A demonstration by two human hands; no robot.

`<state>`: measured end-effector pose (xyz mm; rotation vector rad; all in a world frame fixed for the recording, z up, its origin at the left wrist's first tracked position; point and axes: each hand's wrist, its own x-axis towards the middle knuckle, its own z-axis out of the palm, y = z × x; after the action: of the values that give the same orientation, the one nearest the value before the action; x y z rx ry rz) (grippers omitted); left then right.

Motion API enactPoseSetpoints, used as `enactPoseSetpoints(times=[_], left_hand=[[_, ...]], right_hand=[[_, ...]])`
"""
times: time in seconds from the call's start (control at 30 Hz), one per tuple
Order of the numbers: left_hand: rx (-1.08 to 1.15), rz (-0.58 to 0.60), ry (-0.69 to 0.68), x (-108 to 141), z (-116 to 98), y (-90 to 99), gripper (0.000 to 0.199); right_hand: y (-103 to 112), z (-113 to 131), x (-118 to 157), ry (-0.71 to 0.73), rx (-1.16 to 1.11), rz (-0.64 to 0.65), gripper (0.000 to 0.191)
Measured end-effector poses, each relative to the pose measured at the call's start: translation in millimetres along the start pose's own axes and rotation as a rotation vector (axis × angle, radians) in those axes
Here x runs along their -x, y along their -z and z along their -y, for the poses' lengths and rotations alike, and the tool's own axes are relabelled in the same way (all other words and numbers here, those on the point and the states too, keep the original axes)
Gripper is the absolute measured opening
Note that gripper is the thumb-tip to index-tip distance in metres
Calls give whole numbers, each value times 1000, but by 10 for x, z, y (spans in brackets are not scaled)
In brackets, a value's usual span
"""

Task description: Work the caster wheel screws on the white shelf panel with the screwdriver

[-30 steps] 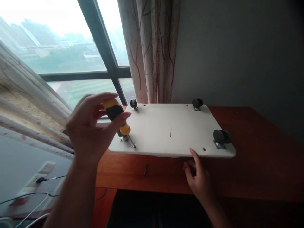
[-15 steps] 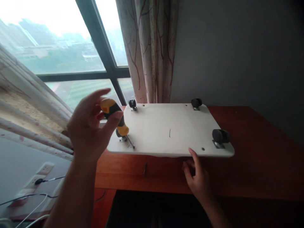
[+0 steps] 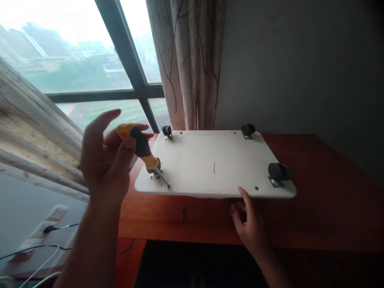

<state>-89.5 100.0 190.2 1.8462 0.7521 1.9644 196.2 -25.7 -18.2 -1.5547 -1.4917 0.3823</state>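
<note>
A white board (image 3: 204, 160) with rounded corners lies on the reddish-brown table (image 3: 324, 192), with a black caster near each corner. My left hand (image 3: 109, 156) holds a yellow and black screwdriver (image 3: 142, 146) by its handle, index finger raised off it. The screwdriver leans, its tip on a screw (image 3: 168, 185) at the board's near left, beside the near left caster (image 3: 154, 166). My right hand (image 3: 250, 226) is at the board's near edge, index fingertip on the edge, other fingers curled below; whether they hold anything is hidden.
A small screw (image 3: 183, 213) lies on the table in front of the board. Other casters are the far left (image 3: 167, 131), far right (image 3: 248, 130) and near right (image 3: 279, 172). Curtains (image 3: 195, 64), a window and wall sockets (image 3: 48, 224) with cables stand around.
My left hand has shifted left and its fingers have spread and turned around the handle. The screwdriver's handle has tilted left while its tip stays put. My right hand has not moved.
</note>
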Motion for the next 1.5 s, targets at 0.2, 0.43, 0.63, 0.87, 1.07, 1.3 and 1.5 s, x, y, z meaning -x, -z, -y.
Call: enactPoseSetpoints(times=[0.2, 0.43, 0.63, 0.87, 1.07, 1.3, 1.5], left_hand=[[-41, 0, -118, -14, 61, 87, 50], [-23, -2, -20, 44, 11, 3, 42], [-29, -21, -188, 5, 61, 19, 49], [45, 11, -8, 59, 5, -50, 37], [-107, -43, -158, 26, 111, 47, 55], [-2, -32, -70, 43, 123, 9, 44], [-94, -88, -221, 16, 181, 53, 59]], right_hand=[[-3, -12, 2, -7, -10, 16, 56], [-1, 1, 5, 7, 2, -5, 54], [-3, -1, -11, 7, 13, -12, 55], [10, 6, 0, 20, 9, -5, 54], [1, 4, -6, 4, 4, 2, 55], [-5, 2, 1, -21, 0, -4, 54], [-1, 1, -1, -11, -4, 10, 54]])
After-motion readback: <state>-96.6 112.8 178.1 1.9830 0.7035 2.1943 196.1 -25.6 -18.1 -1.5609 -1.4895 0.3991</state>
